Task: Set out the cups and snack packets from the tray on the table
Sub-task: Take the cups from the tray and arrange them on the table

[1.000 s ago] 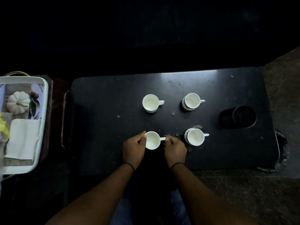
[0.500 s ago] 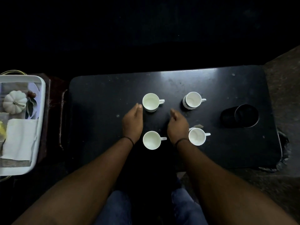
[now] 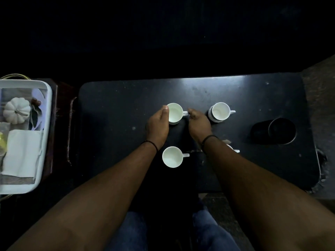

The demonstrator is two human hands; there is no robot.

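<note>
Several white cups stand on the black table [image 3: 112, 113]. My left hand [image 3: 158, 126] curls round the left side of the far-left cup [image 3: 175, 113]. My right hand [image 3: 198, 124] pinches that cup's handle from the right. The near-left cup [image 3: 172, 157] stands free between my forearms. The far-right cup [image 3: 220, 111] stands untouched. The near-right cup [image 3: 233, 149] is mostly hidden under my right forearm. A white tray [image 3: 46, 124] at the left holds a white pumpkin [image 3: 16, 110], a folded white napkin [image 3: 21, 153] and something yellow [image 3: 2, 142] at its edge.
A dark cylindrical container [image 3: 281, 130] lies on its side on the table's right part. The tray rests on a dark wooden stand [image 3: 61, 124] left of the table. Rough floor [image 3: 319, 84] shows at the right.
Both hands left the near-left cup and reached forward to the far-left cup. They now hold its side and handle.
</note>
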